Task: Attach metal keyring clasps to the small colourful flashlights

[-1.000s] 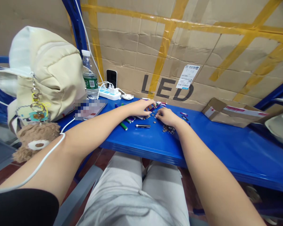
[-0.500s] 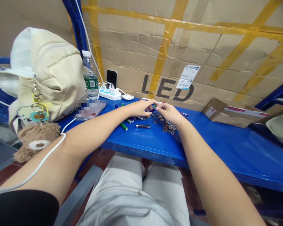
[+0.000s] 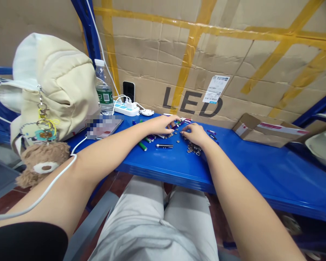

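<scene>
Small metal bits (image 3: pixel 192 148) lie on our blue counter (image 3: pixel 163 163), by our right hand (image 3: pixel 195 134). We seem to be sorting them; we can't tell if those fingers grip one. Our left hand's (image 3: pixel 163 124) fingers curl apart. Picking needs a gentle pinch.

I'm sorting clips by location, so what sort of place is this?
Probably a makeshift workspace, perhaps in a workshop or storeroom: a blue table, a large taped cardboard sheet printed "LED" behind it, and a power strip with plugs in it.
</scene>
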Demonstrator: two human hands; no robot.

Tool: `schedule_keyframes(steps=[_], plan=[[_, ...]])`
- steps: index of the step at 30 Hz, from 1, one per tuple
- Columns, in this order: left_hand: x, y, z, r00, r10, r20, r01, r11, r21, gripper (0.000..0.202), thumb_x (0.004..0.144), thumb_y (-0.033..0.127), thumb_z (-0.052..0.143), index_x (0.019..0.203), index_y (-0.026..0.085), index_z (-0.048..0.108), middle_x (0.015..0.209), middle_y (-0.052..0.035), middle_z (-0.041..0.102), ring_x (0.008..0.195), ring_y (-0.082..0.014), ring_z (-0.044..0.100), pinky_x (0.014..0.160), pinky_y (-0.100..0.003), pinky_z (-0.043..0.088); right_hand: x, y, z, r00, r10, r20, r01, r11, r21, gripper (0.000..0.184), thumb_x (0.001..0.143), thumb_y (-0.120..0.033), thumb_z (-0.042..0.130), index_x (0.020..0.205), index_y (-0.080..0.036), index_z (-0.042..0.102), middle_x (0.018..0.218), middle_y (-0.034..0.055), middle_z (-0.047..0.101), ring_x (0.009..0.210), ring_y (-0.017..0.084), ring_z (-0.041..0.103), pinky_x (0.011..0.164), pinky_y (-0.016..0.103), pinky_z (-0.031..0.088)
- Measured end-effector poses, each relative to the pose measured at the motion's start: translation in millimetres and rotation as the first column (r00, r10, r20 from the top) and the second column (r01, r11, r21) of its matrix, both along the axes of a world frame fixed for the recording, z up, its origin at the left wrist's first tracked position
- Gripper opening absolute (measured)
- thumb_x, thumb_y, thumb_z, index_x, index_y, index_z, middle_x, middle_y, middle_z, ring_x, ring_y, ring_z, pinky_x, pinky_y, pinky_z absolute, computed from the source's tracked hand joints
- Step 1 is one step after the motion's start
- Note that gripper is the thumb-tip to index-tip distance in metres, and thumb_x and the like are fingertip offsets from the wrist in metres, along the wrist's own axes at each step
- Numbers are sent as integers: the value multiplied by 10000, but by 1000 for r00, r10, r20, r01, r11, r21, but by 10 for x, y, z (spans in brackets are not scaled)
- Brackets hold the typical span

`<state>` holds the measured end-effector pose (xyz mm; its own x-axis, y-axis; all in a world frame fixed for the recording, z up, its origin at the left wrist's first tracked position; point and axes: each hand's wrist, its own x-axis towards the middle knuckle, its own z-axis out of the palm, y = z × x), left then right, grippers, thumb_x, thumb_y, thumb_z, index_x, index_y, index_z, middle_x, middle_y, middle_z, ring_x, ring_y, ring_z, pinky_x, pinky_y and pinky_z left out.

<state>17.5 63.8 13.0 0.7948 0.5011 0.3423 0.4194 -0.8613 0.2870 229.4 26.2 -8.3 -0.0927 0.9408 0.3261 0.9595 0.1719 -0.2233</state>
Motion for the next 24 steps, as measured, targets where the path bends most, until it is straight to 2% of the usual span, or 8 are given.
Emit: schedule_keyframes(steps=[5, 11, 15, 19, 24], plan=[[4, 8, -13, 1000, -3, -11, 3, 1000, -7, 562, 787, 274, 569, 1329, 215, 432, 1130, -89, 645, 949, -169, 618, 801, -265, 454, -51, -8, -12, 997, -69, 28, 71, 996, -47, 252, 816, -393, 579, 987, -282, 727, 1135, 104, 599, 1076, 289, 535, 897, 467, 444], [8, -13, -4, 1000, -7, -10, 7, 1000, 13, 545, 783, 244, 573, 1313, 219, 450, 1115, -76, 653, 944, -164, 618, 800, -260, 455, -113, -18, 3, 997, -74, 17, 75, 997, -31, 166, 787, -325, 591, 841, -253, 731, 1094, 82, 622, 1060, 281, 541, 884, 443, 458], [13, -13, -5, 1000, -8, -9, 8, 1000, 20, 539, 782, 237, 578, 1306, 220, 453, 1107, -74, 658, 931, -165, 625, 798, -264, 458, -120, -33, 40, 993, 18, -120, -10, 997, 74, 134, 770, -306, 597, 783, -224, 701, 1099, 73, 632, 1074, 259, 549, 938, 436, 437], [16, 2, -22, 1000, -22, 9, 22, 1000, 0, 544, 793, 234, 569, 1318, 214, 429, 1079, -68, 664, 915, -156, 632, 777, -250, 463, -137, -75, 104, 922, 210, -327, -136, 963, 234, 126, 786, -282, 581, 798, -189, 666, 1115, 90, 637, 1086, 212, 573, 977, 388, 422], [7, 0, -25, 999, -38, 24, 39, 999, -25, 562, 784, 213, 567, 1324, 211, 410, 1095, -73, 658, 929, -154, 633, 762, -241, 469, -200, -147, 126, 874, 293, -387, -230, 952, 203, 110, 779, -280, 591, 821, -197, 649, 1103, 74, 644, 1094, 216, 570, 929, 391, 451]])
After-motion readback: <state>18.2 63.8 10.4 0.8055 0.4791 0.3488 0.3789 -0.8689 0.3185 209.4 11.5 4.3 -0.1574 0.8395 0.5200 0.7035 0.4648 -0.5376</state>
